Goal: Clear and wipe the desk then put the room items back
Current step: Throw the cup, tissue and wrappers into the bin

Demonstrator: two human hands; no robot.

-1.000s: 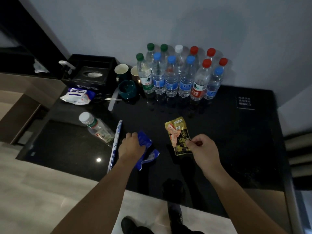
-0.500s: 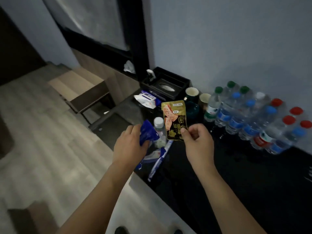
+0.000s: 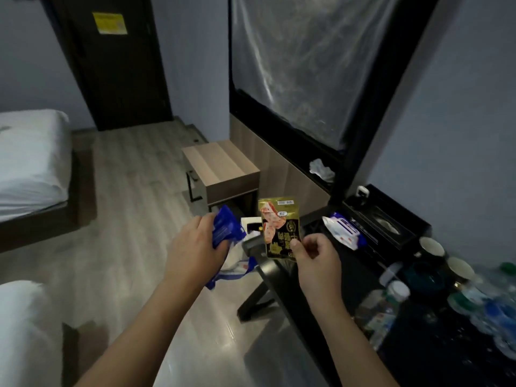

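Observation:
My right hand (image 3: 317, 259) pinches a gold and black snack packet (image 3: 280, 224) by its lower corner and holds it upright in the air, left of the black desk (image 3: 435, 356). My left hand (image 3: 192, 250) grips a crumpled blue wrapper (image 3: 224, 229), with blue and white plastic (image 3: 237, 268) hanging below it. Both hands are off the desk's left end, above the wooden floor. On the desk lie a blue and white wipes pack (image 3: 344, 231), a black tissue box (image 3: 386, 223), several cups (image 3: 431, 247) and a lying bottle (image 3: 382, 311).
Several water bottles (image 3: 491, 308) crowd the desk's right side, blurred. A wooden side table (image 3: 220, 170) stands ahead by the wall, below a plastic-covered dark frame (image 3: 307, 65). White bedding (image 3: 30, 157) lies to the left, and a dark door (image 3: 117, 60) stands beyond.
The view has swung left from the desk toward the room. Both hands lifted their packets off the desk and carried them left, past the desk's end.

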